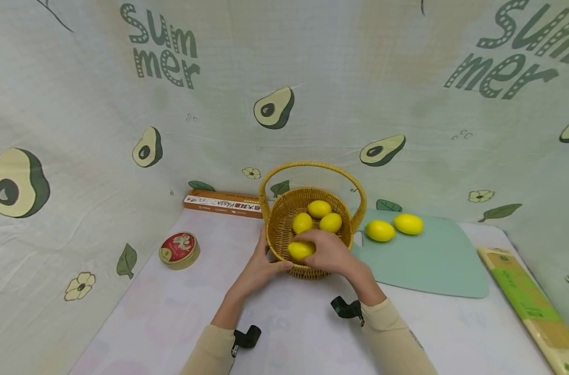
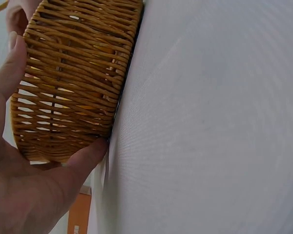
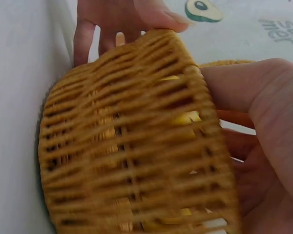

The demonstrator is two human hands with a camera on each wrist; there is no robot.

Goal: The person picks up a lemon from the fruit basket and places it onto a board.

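We record one handled wicker basket [image 1: 312, 273] on the white table [image 1: 284, 333], its side gripped by thumb and fingers of the left hand [image 1: 261, 271]. Inside, we count three lemons [image 1: 319, 209], plus a fourth lemon [image 1: 299, 251] pinched by the right hand [image 1: 333, 253].

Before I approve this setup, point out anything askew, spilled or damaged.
Nothing stands out: the basket stands upright, the lemons inside it and on the green board look whole, and no spill shows.
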